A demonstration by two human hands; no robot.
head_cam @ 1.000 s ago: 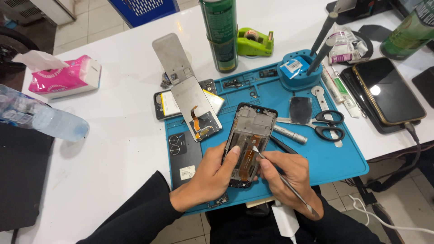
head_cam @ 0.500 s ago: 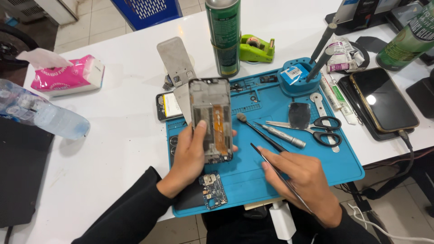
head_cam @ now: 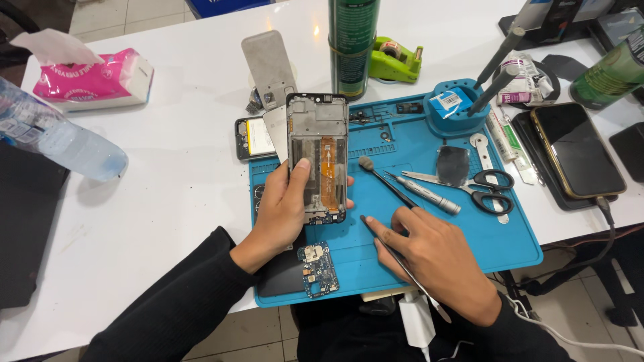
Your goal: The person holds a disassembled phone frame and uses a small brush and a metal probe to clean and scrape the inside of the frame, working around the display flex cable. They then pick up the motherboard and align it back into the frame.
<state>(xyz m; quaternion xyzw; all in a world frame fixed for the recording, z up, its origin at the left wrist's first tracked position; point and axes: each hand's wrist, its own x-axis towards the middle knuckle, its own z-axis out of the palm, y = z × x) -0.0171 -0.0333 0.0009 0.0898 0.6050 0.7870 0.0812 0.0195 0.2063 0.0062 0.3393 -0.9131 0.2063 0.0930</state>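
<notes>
My left hand (head_cam: 285, 208) holds an opened phone frame (head_cam: 317, 157) upright above the blue work mat (head_cam: 496, 241), its bare inside with an orange flex strip facing me. My right hand (head_cam: 436, 258) rests on the mat to the right, fingers closed around a thin metal pry tool (head_cam: 402, 265) that runs back under my wrist. A small blue circuit board (head_cam: 317, 269) lies on the mat just below the frame. A dark brush tool (head_cam: 386, 181) and a grey screwdriver (head_cam: 426, 194) lie between my two hands.
Scissors (head_cam: 486, 191), a blue tool holder (head_cam: 459, 107), a green spray can (head_cam: 352, 47), a green tape dispenser (head_cam: 396, 60) and a dark phone (head_cam: 577, 147) are at the back right. A pink tissue pack (head_cam: 94, 80) and plastic bottle (head_cam: 57, 137) lie left.
My left hand has lifted the phone frame off the mat and stood it up further back. My right hand with the pry tool has drawn away from it and settled on the mat.
</notes>
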